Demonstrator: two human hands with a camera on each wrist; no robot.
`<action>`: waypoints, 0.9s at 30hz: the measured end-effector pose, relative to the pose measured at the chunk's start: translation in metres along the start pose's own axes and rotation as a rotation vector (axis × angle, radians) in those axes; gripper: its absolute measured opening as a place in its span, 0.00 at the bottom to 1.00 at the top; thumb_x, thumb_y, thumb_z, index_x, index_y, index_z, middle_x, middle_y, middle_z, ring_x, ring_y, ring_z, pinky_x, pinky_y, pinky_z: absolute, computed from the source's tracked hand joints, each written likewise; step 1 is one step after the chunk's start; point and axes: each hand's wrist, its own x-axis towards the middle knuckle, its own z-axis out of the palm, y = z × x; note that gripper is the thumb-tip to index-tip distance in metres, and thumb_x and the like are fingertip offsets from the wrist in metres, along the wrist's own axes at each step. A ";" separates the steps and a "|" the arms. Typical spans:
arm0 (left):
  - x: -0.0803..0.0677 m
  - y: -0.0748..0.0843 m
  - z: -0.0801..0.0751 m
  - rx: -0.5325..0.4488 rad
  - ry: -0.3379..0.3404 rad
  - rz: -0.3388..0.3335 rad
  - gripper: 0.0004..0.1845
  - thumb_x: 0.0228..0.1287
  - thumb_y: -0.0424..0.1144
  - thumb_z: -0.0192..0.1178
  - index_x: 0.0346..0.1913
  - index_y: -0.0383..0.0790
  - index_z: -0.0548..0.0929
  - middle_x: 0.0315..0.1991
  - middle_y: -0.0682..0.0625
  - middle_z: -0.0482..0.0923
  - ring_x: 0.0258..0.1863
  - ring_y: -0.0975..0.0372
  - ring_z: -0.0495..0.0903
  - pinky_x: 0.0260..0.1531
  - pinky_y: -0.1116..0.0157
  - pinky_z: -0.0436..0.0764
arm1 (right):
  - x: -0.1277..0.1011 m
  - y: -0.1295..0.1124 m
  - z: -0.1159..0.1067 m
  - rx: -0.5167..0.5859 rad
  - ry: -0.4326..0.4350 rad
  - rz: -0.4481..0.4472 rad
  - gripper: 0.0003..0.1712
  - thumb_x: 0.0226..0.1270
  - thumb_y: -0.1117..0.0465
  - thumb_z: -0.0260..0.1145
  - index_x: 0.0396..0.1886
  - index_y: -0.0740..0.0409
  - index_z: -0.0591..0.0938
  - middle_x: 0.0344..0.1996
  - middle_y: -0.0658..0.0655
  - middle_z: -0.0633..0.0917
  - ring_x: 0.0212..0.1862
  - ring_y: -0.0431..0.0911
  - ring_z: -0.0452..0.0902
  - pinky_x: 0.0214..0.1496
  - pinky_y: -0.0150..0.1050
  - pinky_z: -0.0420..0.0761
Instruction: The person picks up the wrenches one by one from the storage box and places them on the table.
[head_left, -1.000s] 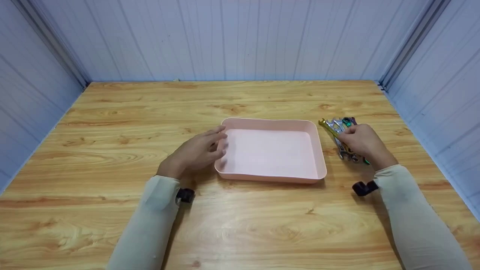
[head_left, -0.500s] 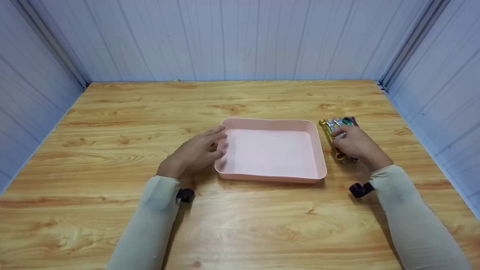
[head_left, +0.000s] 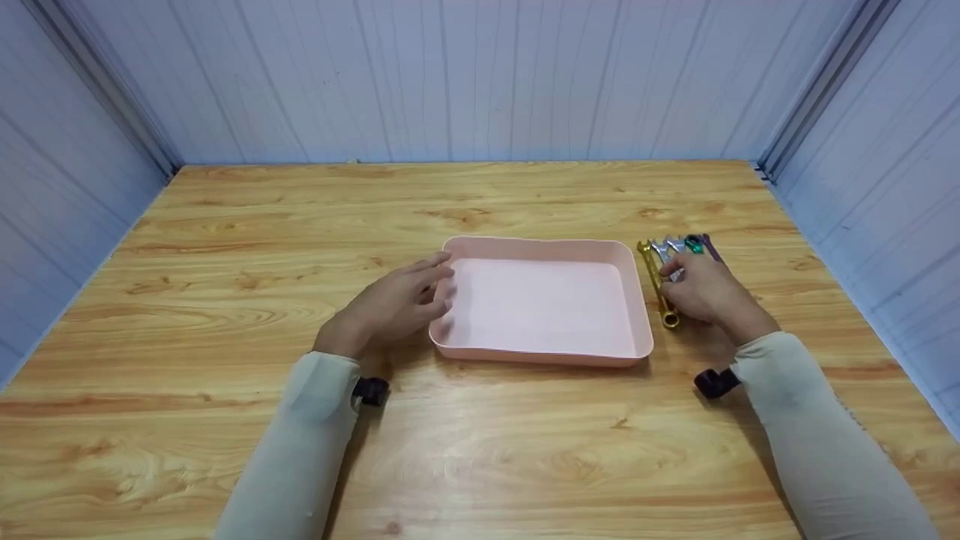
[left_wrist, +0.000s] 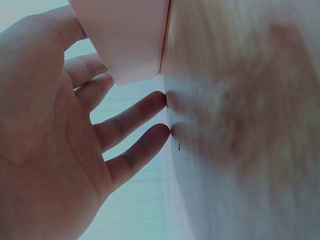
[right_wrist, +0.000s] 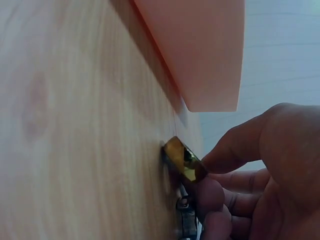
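Observation:
My left hand [head_left: 397, 300] is at the left end of a pink rectangular tray [head_left: 540, 354], fingers spread and mostly straight. Some fingertips overlap the tray's rim, while the lower two reach down to the tabletop in the left wrist view. To the right of the tray, my right hand [head_left: 709, 292] pinches a gold wrench [head_left: 670, 319] between thumb and fingers. The ring end of this gold wrench [right_wrist: 185, 160] is tilted in the right wrist view. Silver wrenches [head_left: 660, 250], a green wrench [head_left: 694, 243] and a purple wrench [head_left: 711, 246] lie beside it, partly hidden under the hand.
The wood-grain table [head_left: 480, 450] extends around the tray. White panelled walls [head_left: 480, 82] enclose it at the back and sides. Black devices, such as the right wrist's black mount [head_left: 716, 382], sit on both wrists.
My right hand has shifted slightly left and toward me. The gold wrench has swung straighter, its ring end now showing left of the hand. Left hand and tray have stayed put.

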 end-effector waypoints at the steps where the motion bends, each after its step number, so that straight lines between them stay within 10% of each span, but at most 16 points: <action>1: 0.000 0.000 0.000 0.000 0.000 0.003 0.27 0.74 0.44 0.56 0.72 0.41 0.71 0.79 0.53 0.54 0.75 0.56 0.58 0.67 0.54 0.66 | 0.000 0.000 0.000 0.001 -0.003 0.005 0.22 0.70 0.60 0.57 0.61 0.64 0.73 0.37 0.62 0.79 0.30 0.48 0.75 0.25 0.39 0.74; 27: -0.001 0.001 0.000 -0.004 -0.003 -0.019 0.29 0.75 0.48 0.55 0.75 0.44 0.68 0.80 0.56 0.50 0.75 0.59 0.56 0.69 0.55 0.63 | -0.004 0.003 0.002 0.071 0.050 -0.064 0.18 0.75 0.55 0.52 0.53 0.62 0.77 0.28 0.57 0.82 0.22 0.45 0.73 0.20 0.39 0.72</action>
